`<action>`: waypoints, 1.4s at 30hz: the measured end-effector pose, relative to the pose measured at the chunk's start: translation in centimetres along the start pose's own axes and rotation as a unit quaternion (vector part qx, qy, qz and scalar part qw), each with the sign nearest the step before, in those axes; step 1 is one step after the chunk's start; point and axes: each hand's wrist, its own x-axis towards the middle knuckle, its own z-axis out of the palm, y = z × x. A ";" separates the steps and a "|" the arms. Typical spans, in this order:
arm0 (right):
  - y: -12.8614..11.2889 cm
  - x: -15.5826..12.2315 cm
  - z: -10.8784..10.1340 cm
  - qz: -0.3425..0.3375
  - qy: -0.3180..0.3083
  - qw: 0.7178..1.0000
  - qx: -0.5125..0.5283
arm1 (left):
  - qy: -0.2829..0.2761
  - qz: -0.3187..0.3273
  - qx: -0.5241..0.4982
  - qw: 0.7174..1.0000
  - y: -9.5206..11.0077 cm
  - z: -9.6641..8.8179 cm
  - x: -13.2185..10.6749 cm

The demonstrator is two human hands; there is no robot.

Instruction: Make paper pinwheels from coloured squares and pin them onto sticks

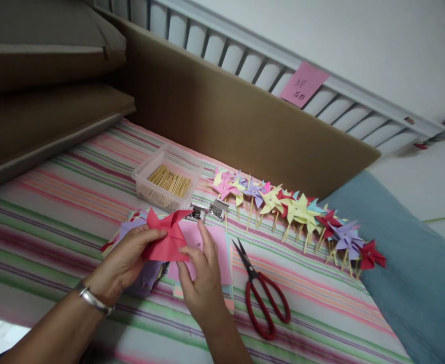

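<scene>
A red paper pinwheel [168, 242] with folded blades is held up between both hands. My left hand [137, 250] grips its left side, thumb on top. With thumb and fingers, my right hand [203, 275] pinches its lower right corner, index finger raised. Beneath lies a stack of pink and other coloured paper squares [220, 253]. Cut paper pieces in purple and other colours [144, 280] are partly hidden under my left hand. Scissors with red handles [260, 290] lie to the right, blades parted a little.
A clear plastic box [142, 186] holds thin wooden sticks [169, 181]. Small boxes of metal pins [217, 209] stand beside it. Finished pinwheels on sticks [298, 210] lie in a long row at the back right. A brown board [226, 111] rises behind the striped cloth [55, 217].
</scene>
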 end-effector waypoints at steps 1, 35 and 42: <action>0.0 0.0 0.0 -0.002 0.008 1.000 -0.001 | 0.000 -0.003 0.005 1.000 0.0 0.0 0.0; 0.6 0.4 -1.0 0.015 0.020 0.997 0.071 | -0.010 -0.023 0.085 0.996 -0.4 0.0 0.3; 0.4 0.6 -1.1 0.119 0.005 0.988 0.101 | -0.001 -0.041 0.114 0.993 -0.5 1.4 -0.5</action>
